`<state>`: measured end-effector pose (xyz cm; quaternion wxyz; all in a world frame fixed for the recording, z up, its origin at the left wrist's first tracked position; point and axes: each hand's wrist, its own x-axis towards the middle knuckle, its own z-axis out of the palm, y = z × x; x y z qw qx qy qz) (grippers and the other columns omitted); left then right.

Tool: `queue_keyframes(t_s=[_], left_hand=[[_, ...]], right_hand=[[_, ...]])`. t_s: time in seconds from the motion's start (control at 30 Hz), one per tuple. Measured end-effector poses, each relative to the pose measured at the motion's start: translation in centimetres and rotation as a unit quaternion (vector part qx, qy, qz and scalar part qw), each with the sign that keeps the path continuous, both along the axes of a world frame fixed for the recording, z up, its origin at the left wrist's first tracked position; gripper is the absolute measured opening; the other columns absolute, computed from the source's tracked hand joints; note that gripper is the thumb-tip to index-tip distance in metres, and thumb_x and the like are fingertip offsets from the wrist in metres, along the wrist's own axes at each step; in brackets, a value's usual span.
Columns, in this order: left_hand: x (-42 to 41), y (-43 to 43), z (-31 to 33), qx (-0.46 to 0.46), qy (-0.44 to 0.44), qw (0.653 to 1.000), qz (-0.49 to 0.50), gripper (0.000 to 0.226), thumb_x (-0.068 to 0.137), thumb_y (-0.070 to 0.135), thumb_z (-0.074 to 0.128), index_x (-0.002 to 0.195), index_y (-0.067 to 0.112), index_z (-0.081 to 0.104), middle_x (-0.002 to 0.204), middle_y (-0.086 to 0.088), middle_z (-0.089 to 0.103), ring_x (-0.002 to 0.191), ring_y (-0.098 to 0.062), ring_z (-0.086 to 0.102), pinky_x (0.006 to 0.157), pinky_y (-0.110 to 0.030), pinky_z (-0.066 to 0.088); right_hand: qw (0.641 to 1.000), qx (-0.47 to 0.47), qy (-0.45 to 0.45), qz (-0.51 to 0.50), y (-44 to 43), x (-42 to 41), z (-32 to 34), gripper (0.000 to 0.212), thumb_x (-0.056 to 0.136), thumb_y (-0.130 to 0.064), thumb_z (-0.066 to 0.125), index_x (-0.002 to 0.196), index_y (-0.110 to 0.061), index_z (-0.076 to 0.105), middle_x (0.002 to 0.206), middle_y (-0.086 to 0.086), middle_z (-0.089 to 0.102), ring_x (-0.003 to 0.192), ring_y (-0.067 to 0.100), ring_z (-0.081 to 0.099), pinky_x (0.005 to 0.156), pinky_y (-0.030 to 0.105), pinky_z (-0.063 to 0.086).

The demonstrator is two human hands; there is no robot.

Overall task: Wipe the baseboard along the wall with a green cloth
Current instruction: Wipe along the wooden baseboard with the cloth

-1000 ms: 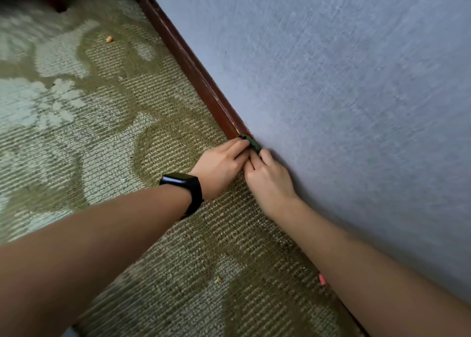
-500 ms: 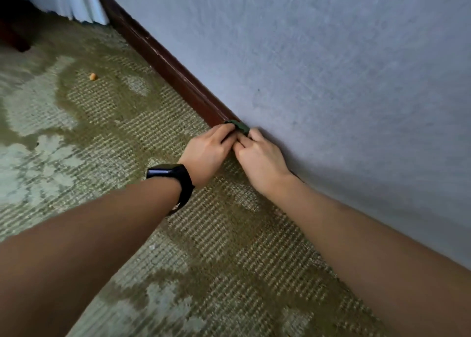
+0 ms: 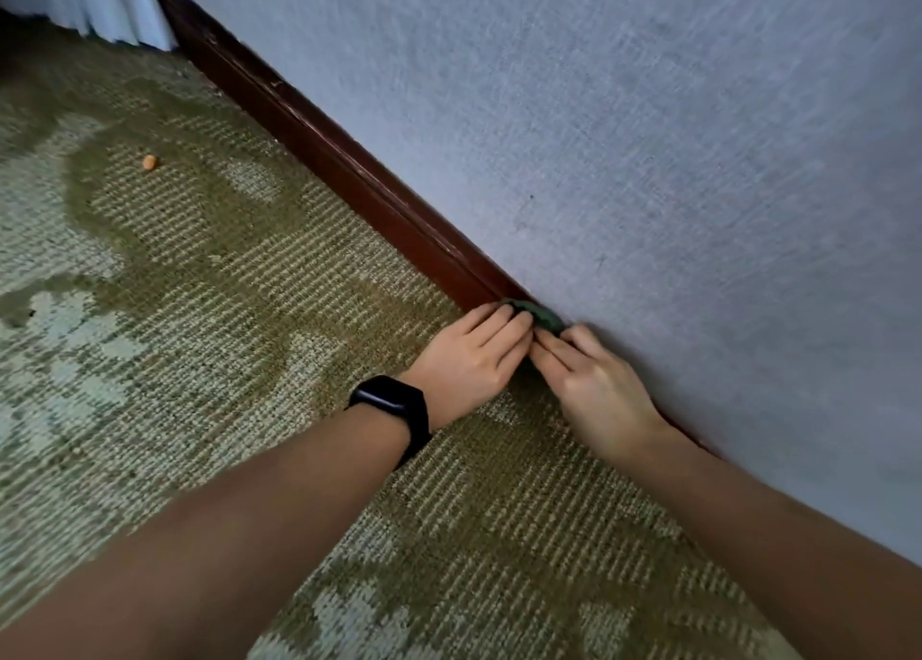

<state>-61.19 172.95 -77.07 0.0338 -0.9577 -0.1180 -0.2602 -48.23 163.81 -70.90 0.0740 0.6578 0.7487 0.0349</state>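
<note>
A dark reddish-brown baseboard (image 3: 349, 170) runs diagonally from the upper left down to the right, at the foot of a grey textured wall (image 3: 623, 135). A small dark green cloth (image 3: 541, 316) is pressed against the baseboard's top edge; only a bit of it shows above my fingertips. My left hand (image 3: 471, 360), with a black watch on the wrist, holds the cloth from the left. My right hand (image 3: 593, 390) holds it from the right, fingertips touching those of the left. Both hands hide the baseboard behind them.
Green patterned carpet (image 3: 199, 335) covers the floor. A small orange crumb (image 3: 149, 162) lies on it at the upper left. White pleated fabric (image 3: 95, 1) hangs at the far end of the baseboard in the top left corner.
Both hands have slid with the cloth along the baseboard toward its far end. The view has shifted so that more of the baseboard and the white fabric show.
</note>
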Motion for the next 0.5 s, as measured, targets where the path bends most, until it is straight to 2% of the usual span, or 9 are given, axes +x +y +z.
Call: queue_keyframes(t_s=[0.1, 0.2, 0.27, 0.33, 0.37, 0.5], left_hand=[[-0.4, 0.7, 0.1, -0.001, -0.005, 1.000, 0.004, 0.030, 0.083, 0.002, 0.045, 0.096, -0.003, 0.072, 0.100, -0.017, 0.073, 0.090, -0.029, 0.070, 0.082, -0.038, 0.058], [-1.0, 2.5, 0.1, 0.000, -0.013, 1.000, 0.014, 0.031, 0.082, 0.000, 0.044, 0.092, -0.003, 0.073, 0.098, -0.018, 0.074, 0.087, -0.029, 0.071, 0.078, -0.036, 0.060], [-1.9, 3.9, 0.1, 0.004, -0.002, 0.999, 0.034, 0.031, 0.082, 0.002, 0.044, 0.091, -0.003, 0.074, 0.098, -0.018, 0.074, 0.087, -0.030, 0.071, 0.074, -0.035, 0.060], [-2.8, 5.2, 0.1, -0.002, 0.002, 0.998, 0.062, 0.031, 0.082, 0.003, 0.044, 0.089, -0.004, 0.073, 0.099, -0.019, 0.073, 0.088, -0.031, 0.071, 0.070, -0.034, 0.061], [-3.1, 5.7, 0.1, -0.007, 0.004, 0.997, 0.071, 0.031, 0.082, 0.003, 0.044, 0.088, -0.005, 0.073, 0.100, -0.019, 0.073, 0.088, -0.032, 0.071, 0.068, -0.034, 0.061], [-3.5, 6.5, 0.3, -0.015, 0.010, 0.996, 0.082, 0.032, 0.084, 0.003, 0.043, 0.091, -0.006, 0.072, 0.103, -0.021, 0.072, 0.092, -0.033, 0.070, 0.066, -0.035, 0.061]], right_hand=[[1.000, -0.005, -0.007, 0.004, 0.7, -0.2, 0.1, 0.047, 0.046, 0.007, 0.086, 0.092, 0.002, 0.074, 0.091, 0.013, 0.077, 0.074, 0.027, 0.071, 0.061, 0.028, 0.060], [1.000, -0.001, -0.028, 0.003, 2.7, -1.2, 0.2, 0.046, 0.046, 0.002, 0.087, 0.090, -0.001, 0.075, 0.089, 0.010, 0.078, 0.075, 0.026, 0.071, 0.056, 0.023, 0.058], [0.999, -0.006, -0.053, 0.002, 4.8, -2.4, 0.2, 0.041, 0.063, -0.002, 0.079, 0.103, -0.003, 0.071, 0.103, 0.008, 0.075, 0.092, 0.026, 0.067, 0.069, 0.024, 0.057], [0.998, -0.030, -0.055, 0.005, 6.9, -3.4, -0.2, 0.038, 0.086, -0.002, 0.058, 0.124, -0.004, 0.056, 0.128, 0.008, 0.061, 0.117, 0.028, 0.050, 0.089, 0.029, 0.050], [0.998, -0.037, -0.049, 0.006, 7.7, -3.8, -0.4, 0.038, 0.091, -0.002, 0.051, 0.128, -0.004, 0.051, 0.133, 0.008, 0.056, 0.121, 0.029, 0.043, 0.093, 0.031, 0.047], [0.998, -0.056, -0.030, -0.021, 8.9, -4.2, -0.5, 0.038, 0.092, 0.002, 0.046, 0.129, -0.005, 0.047, 0.136, 0.007, 0.053, 0.125, 0.028, 0.036, 0.094, 0.035, 0.047]])
